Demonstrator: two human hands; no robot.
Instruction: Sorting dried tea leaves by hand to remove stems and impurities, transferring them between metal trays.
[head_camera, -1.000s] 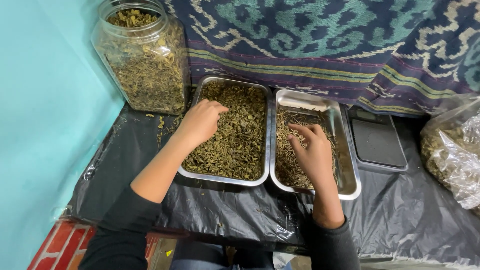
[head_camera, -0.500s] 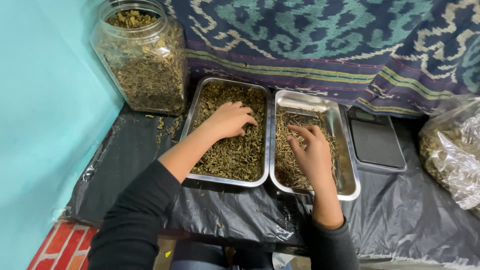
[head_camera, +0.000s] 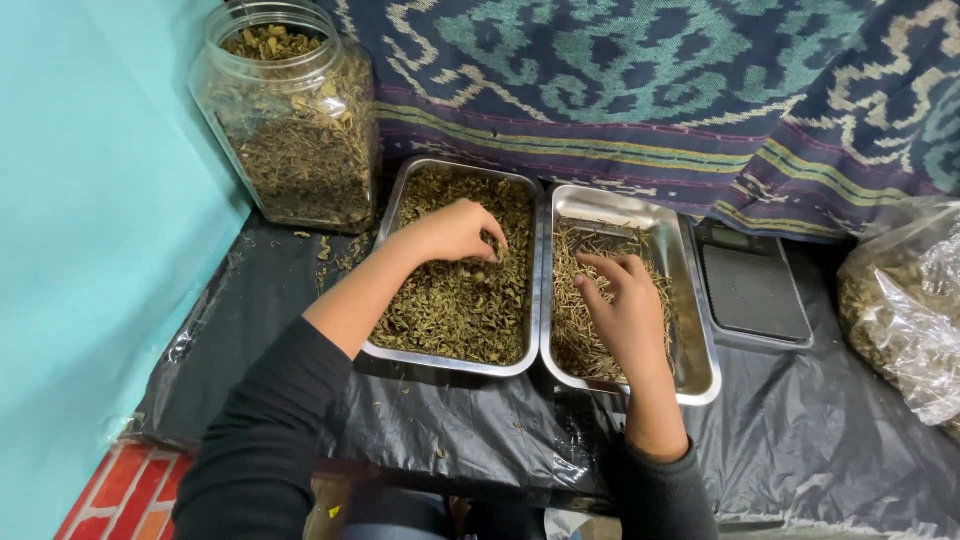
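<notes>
Two steel trays sit side by side on black plastic sheeting. The left tray (head_camera: 388, 206) is heaped with dried green leaves (head_camera: 450, 310). My left hand (head_camera: 452, 230) rests on that heap with the fingers curled down into the leaves. The right tray (head_camera: 697, 330) holds thin dry stems (head_camera: 572, 330) along its left half. My right hand (head_camera: 622, 305) lies over the stems, fingers loosely bent, fingertips touching them. Whether either hand pinches anything is hidden.
A big clear plastic jar (head_camera: 295, 120) of dried leaves stands at the back left by the turquoise wall (head_camera: 90, 220). A small digital scale (head_camera: 755, 290) lies right of the trays. A clear bag (head_camera: 905, 310) of leaves is at far right. Patterned cloth (head_camera: 650, 90) hangs behind.
My left hand has slid from the left tray's left rim toward its middle and curled into the leaves. My right hand has stayed almost still on the stems.
</notes>
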